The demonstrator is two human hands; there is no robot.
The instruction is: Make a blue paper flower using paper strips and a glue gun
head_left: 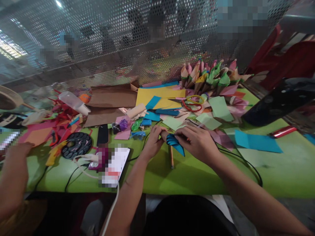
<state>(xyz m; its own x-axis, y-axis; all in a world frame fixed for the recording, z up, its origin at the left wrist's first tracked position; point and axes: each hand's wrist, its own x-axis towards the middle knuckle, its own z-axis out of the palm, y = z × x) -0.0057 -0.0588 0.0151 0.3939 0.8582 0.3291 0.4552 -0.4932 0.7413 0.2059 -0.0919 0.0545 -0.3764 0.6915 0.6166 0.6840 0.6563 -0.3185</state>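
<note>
Both hands meet over the green table around a blue folded paper piece (177, 145) with layered pleats and a pointed lower tip. My left hand (155, 140) is closed, its thumb and fingers pinching the paper's left end. From the other side, my right hand (197, 141) closes its fingertips on the upper right of the same paper. Some of the paper is hidden behind the fingers. A pencil (171, 159) lies on the table just below the hands, its upper end covered by the blue paper.
Paper cones (209, 75), yellow sheets (159, 95) and scissors (167, 112) lie at the back. A phone (116, 167), cables and a glue gun (55, 153) are left, near another person's arm (14, 173). A dark bottle (273, 101) and blue sheet (258, 141) are right.
</note>
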